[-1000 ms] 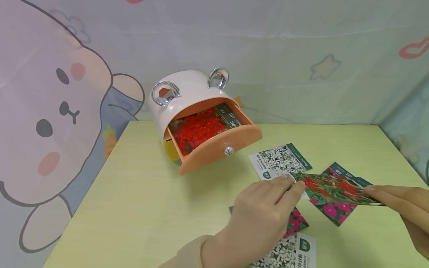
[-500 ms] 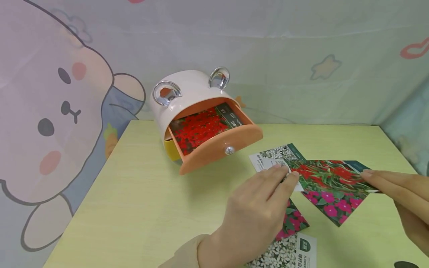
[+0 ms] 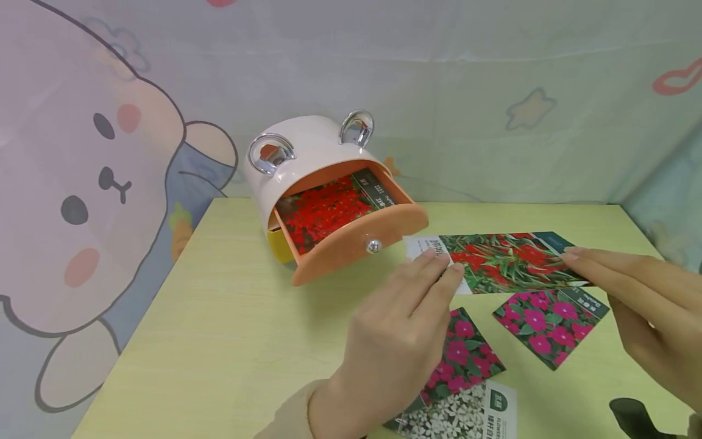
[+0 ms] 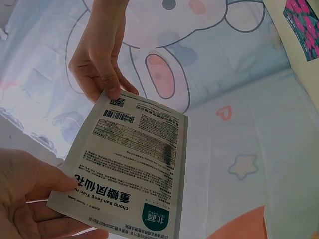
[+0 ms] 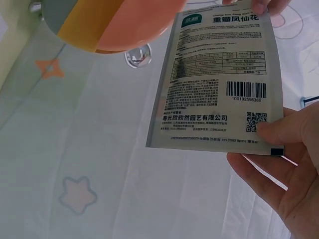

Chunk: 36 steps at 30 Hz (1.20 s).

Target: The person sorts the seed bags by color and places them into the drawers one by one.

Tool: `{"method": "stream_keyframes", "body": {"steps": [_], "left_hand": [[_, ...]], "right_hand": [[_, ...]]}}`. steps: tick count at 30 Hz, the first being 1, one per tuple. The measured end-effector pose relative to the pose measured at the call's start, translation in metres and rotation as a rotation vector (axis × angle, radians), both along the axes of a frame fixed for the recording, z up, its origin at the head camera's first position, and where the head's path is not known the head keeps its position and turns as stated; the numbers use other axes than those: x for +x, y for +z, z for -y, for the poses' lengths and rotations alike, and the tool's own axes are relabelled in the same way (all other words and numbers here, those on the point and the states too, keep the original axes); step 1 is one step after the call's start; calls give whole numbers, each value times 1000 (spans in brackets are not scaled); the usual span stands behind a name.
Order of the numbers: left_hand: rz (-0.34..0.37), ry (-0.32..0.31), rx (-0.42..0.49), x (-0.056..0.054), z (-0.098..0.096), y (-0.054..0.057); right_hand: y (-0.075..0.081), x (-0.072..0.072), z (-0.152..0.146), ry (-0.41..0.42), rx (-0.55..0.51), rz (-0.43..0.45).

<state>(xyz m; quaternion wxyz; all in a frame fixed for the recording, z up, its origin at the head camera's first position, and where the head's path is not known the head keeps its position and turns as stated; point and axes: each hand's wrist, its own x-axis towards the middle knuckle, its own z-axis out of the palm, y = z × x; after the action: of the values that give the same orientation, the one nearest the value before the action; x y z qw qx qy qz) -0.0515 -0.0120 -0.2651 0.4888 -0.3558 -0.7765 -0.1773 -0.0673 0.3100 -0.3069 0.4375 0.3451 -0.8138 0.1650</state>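
Left hand (image 3: pixel 396 326) and right hand (image 3: pixel 666 299) are pinching 1 red double-balsam seed packet (image 3: pixel 507 263), fingers (image 3: pixel 609 271) clamping its opposite ends.

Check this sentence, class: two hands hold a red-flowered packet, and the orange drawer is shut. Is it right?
Not shut: the head view shows the orange drawer standing open. The rest stands: the left hand and right hand hold a red-flowered packet.

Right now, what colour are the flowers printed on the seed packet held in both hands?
Red; this seed packet shows its front best in the head view.
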Motion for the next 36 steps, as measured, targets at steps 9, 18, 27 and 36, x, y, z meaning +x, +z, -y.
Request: {"method": "stream_keyframes", "body": {"steps": [9,18,27,36], "left_hand": [[7,17,40,-6,9,5],[56,18,110,-8,18,8],[67,-4,170,-10,27,10],[59,34,201,-14,35,9]], "right_hand": [[51,2,65,50,-60,-73],[60,-14,93,112,-187,-141],[59,-32,106,175,-237,-104],[56,-54,115,249,-258,-22]]}}
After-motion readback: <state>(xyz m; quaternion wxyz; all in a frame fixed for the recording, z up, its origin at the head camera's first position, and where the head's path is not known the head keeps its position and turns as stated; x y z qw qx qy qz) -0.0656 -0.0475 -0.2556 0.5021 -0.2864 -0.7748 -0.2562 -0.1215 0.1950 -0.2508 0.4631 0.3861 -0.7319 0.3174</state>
